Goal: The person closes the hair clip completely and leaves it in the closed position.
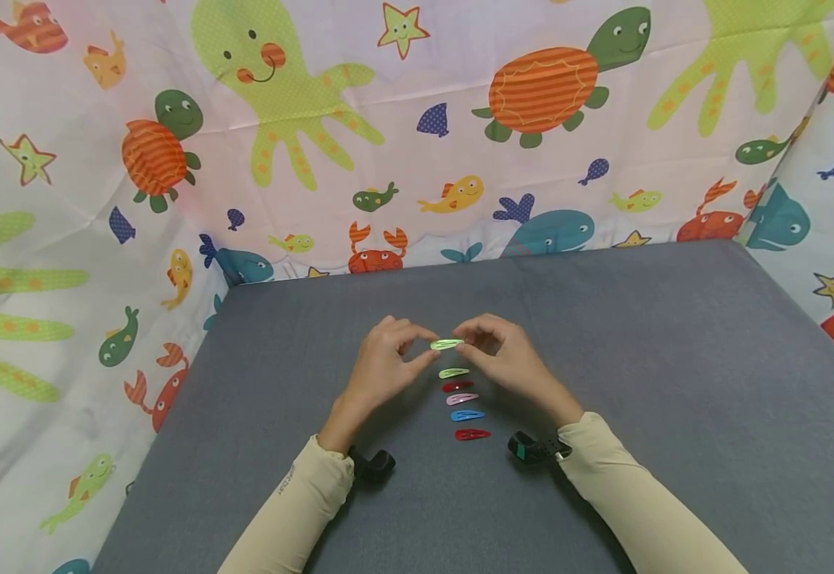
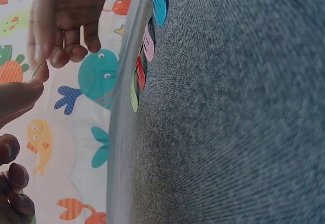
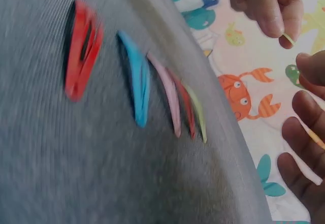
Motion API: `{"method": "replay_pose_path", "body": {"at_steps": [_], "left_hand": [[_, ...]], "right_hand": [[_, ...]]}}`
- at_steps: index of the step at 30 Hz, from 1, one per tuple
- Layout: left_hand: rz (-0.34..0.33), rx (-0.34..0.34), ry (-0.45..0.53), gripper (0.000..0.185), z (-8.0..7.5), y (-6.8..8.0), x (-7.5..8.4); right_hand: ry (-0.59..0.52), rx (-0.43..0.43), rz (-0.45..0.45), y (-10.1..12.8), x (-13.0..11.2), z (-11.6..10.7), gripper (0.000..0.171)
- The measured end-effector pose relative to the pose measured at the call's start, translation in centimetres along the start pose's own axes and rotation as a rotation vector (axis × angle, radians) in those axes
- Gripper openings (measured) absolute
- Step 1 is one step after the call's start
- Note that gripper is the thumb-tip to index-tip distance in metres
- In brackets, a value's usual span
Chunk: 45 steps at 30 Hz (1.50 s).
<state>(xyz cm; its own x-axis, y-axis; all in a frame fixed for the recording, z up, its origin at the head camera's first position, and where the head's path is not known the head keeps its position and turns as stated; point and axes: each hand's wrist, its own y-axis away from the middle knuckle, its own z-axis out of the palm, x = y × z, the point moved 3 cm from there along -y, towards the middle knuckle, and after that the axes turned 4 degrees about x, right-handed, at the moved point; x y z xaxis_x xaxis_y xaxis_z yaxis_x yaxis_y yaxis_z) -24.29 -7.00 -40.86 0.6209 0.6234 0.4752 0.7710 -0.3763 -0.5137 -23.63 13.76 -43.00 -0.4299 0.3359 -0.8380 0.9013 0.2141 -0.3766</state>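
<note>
A large white fabric backdrop (image 1: 417, 143) printed with cartoon sea creatures (octopuses, turtles, crabs, whales, fish and starfish) is hung behind and to both sides of the work area. No writing is seen on it. In front of it a grey fabric-covered table (image 1: 675, 383) is spread across the lower part of the head view.

Two forearms in cream sleeves are stretched over the table from the near edge. A small line of grey lettering is printed on the left sleeve (image 1: 295, 510) near the cuff, but it is too small to be read. A dark camera unit is strapped at each wrist, the right one with a teal patch; no label on either can be made out.

The left hand (image 1: 381, 367) and the right hand (image 1: 506, 359) are raised together above the middle of the table. A light green hair clip (image 1: 447, 344) is pinched between them, one end by the thumb and forefinger of each hand, and is held level just above the far end of a row of clips. The other fingers of both hands are curled loosely.

Five further snap clips are laid on the table just below the held one, side by side in a short column running toward the person: a pale green clip (image 1: 454, 372), a dark red clip (image 1: 457, 386), a pink clip (image 1: 462, 399), a blue clip (image 1: 467, 415) and, nearest, a bright red clip (image 1: 472, 434). No markings can be seen on them.
</note>
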Motion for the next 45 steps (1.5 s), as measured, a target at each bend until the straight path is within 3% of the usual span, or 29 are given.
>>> {"method": "replay_pose_path", "body": {"at_steps": [6, 13, 19, 29, 38, 45], "left_hand": [[-0.030, -0.024, -0.007, 0.017, 0.1, 0.0, -0.2], [-0.102, -0.084, -0.022, 0.017, 0.4, 0.0, -0.7], [-0.179, -0.174, -0.016, 0.017, 1.0, 0.2, -1.4], [-0.217, -0.219, -0.018, 0.015, 1.6, -0.1, -1.7], [-0.211, -0.242, -0.027, 0.013, 1.9, -0.5, -2.0], [-0.193, -0.257, -0.111, 0.014, 2.1, -0.8, -2.0]], "right_hand": [[0.182, 0.023, -0.157, -0.3, -0.3, 0.0, 0.011], [0.301, 0.000, -0.210, -0.6, -0.4, 0.0, 0.011], [0.374, -0.019, -0.193, -0.4, -0.1, 0.2, 0.013], [0.433, -0.050, -0.132, -0.7, 0.2, 0.6, 0.012], [0.444, -0.073, -0.103, -0.8, 0.8, 1.0, 0.011], [0.440, -0.076, -0.119, -1.0, 0.9, 1.1, 0.010]]}}
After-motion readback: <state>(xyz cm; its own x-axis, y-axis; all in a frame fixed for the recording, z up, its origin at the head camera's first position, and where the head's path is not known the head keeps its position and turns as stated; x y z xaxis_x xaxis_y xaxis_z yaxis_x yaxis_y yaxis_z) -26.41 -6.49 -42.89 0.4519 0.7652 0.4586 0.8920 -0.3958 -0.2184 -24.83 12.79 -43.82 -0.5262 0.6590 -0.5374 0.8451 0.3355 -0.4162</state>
